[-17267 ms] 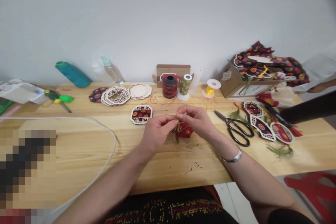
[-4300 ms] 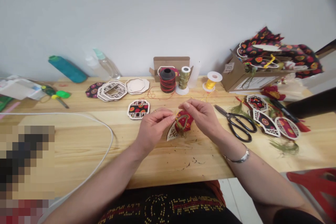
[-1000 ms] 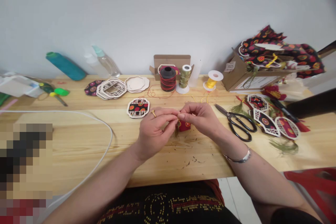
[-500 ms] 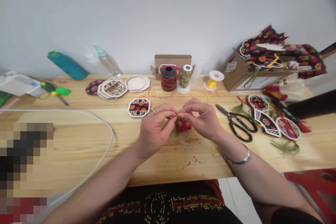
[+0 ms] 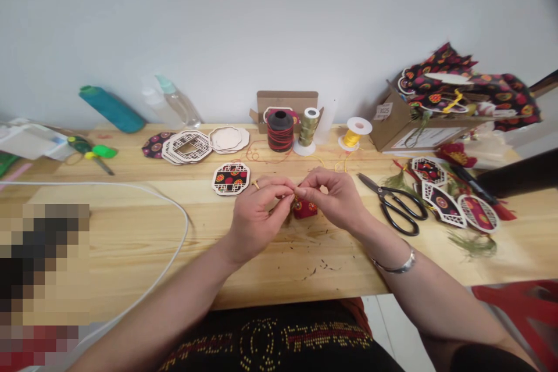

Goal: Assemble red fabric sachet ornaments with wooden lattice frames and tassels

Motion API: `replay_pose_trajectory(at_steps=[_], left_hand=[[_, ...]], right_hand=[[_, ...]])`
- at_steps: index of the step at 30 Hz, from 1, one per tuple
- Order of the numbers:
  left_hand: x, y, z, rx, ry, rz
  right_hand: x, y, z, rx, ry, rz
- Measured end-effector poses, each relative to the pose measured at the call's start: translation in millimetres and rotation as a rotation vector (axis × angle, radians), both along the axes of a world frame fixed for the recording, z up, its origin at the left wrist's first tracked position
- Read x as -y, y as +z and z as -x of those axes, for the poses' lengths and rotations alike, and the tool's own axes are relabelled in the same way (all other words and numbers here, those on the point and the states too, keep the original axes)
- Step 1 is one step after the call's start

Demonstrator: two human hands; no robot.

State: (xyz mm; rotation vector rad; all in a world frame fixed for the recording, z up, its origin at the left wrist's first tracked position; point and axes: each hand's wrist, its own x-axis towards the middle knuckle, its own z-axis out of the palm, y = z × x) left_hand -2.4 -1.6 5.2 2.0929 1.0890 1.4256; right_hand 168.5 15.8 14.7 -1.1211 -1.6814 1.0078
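Observation:
My left hand [image 5: 261, 212] and my right hand [image 5: 333, 197] meet at the fingertips over the middle of the table. Both pinch at the top of a small red patterned cloth piece [image 5: 306, 208], which hangs just under the fingers. Whatever thin cord or edge lies between the fingertips is too small to make out. To the left of my hands lies an octagonal fretwork pendant [image 5: 231, 179] with dark floral cloth inside. On the right, black-handled scissors [image 5: 394, 203] rest with their blades pointing toward the upper left.
Behind my hands stand a red-and-black thread spool [image 5: 280, 131], a gold thread cone [image 5: 308, 128] and a yellow cord spool [image 5: 356, 133]. White frames [image 5: 187, 146] are stacked at left. A cardboard box [image 5: 387, 125] holds cloth; finished pendants [image 5: 444, 203] lie at right. A white cable [image 5: 185, 221] curves at left.
My right hand has shifted very slightly, and the red cloth piece sits at a slightly different angle beneath the fingertips. Everything else looks the same.

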Motion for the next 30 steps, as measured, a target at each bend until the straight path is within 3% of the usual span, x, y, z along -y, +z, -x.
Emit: replay_pose_trajectory(at_steps=[6, 13, 21, 30], left_hand=[[1.0, 0.7, 0.1, 0.007, 0.025, 0.068], [0.6, 1.3, -0.4, 0.010, 0.048, 0.089], [0.2, 2.7, -1.0, -0.008, 0.086, 0.074], [-1.5, -0.5, -1.7, -0.020, 0.063, 0.105]], right_hand=[[-0.8, -4.8, 1.8, 0.100, -0.054, -0.437], [-2.9, -5.3, -0.5, 0.292, -0.051, -0.762], [1.0, -2.8, -7.8, 0.583, -0.007, -1.051], [2.5, 5.6, -10.3, 0.788, 0.077, -1.162]])
